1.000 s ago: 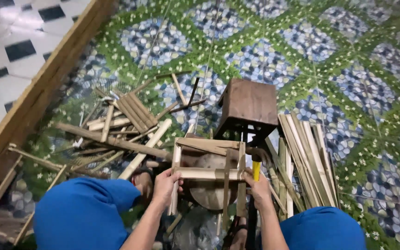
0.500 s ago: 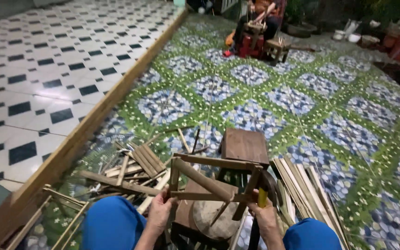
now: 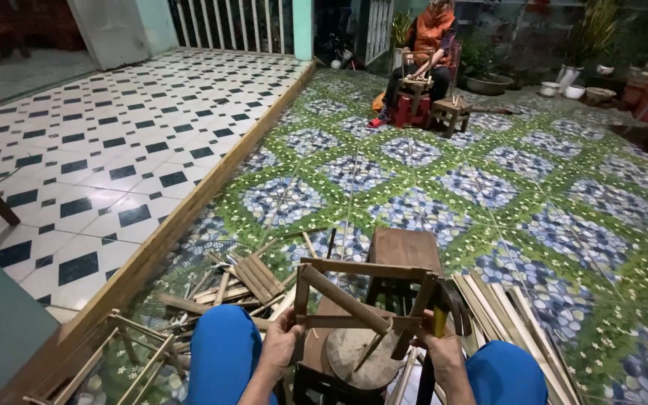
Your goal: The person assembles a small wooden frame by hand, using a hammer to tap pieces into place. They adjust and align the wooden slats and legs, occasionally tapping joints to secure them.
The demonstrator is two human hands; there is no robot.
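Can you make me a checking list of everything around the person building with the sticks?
Surface: green and blue patterned floor tiles, with a raised black-and-white tiled floor to the left.
Job's things: a wooden stick frame held over a round wooden block; a small wooden stool just behind.
Clutter: loose wooden sticks on the left, a row of slats on the right, another stick frame at lower left.
Grippers: left hand and right hand both grip the frame.
Cables: nothing seen.
Surroundings: another person sits working far off, near plant pots.
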